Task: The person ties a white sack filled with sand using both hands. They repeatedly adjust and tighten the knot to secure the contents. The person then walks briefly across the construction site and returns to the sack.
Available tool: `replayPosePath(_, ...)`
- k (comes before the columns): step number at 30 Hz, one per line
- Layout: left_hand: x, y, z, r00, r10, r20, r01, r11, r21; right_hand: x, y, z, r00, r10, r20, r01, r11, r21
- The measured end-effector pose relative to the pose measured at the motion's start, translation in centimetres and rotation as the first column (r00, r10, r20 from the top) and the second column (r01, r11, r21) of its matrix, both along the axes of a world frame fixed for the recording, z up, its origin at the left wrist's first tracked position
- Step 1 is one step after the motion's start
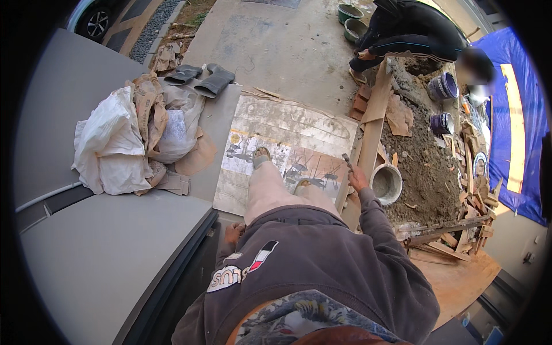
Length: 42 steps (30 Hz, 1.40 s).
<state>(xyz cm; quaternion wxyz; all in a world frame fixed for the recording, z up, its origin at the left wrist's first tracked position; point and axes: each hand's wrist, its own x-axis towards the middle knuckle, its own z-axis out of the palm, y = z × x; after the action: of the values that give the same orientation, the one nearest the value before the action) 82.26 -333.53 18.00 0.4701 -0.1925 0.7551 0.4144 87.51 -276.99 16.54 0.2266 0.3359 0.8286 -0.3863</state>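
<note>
My right hand [357,178] is closed around a short dark grey hand tool [347,161], whose exact kind I cannot make out. It is held just left of a round bucket [386,184] with a grey, mortar-stained inside. Low by my left hip, my left hand [234,232] has its fingers curled; anything inside them is hidden. Under my sandalled feet lies a stained, printed sheet [259,118]. A long wooden board [375,106] edges a bed of dark soil or wet mix [422,164] to my right.
Another person [414,34] bends over the bed's far end, near two purple pails [442,86] and stacked bricks [361,100]. Sacks [112,144] and rubber boots [215,80] lie left. Wood scraps [474,213] and a blue tarp [526,132] are at right. A grey wall ledge [115,247] is close left.
</note>
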Motion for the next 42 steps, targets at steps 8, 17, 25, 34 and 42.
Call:
replayPosePath(8, -23.5, -7.9, -0.8, 0.959, 0.246, -0.141, -0.252, 0.967, -0.026, 6.8, -5.3, -4.3, 0.482, -0.768, 0.422, 0.848, 0.53, -0.004)
replayPosePath(17, -46.3, 2.3, 2.0, 0.908, 0.151, -0.391, -0.175, 0.984, -0.026, 2.0, -0.4, -13.6, 0.946, -0.25, 0.207, 0.271, 0.96, -0.077)
replayPosePath(25, -42.6, 16.7, 0.3, 0.974, 0.22, -0.048, -0.223, 0.972, -0.074, -15.2, 13.7, -15.8, 0.956, 0.097, -0.275, -0.069, 0.992, 0.109)
replayPosePath(34, -39.9, 22.4, -10.3, 0.976, -0.122, -0.183, 0.128, 0.992, 0.022, -30.3, 19.4, -6.3, 0.729, -0.578, 0.367, 0.673, 0.702, -0.233)
replayPosePath(42, -57.0, 25.3, -12.3, 0.998, 0.058, -0.034, -0.057, 0.998, 0.014, -36.0, 20.5, -16.6, 0.903, -0.319, 0.289, 0.375, 0.912, -0.166)
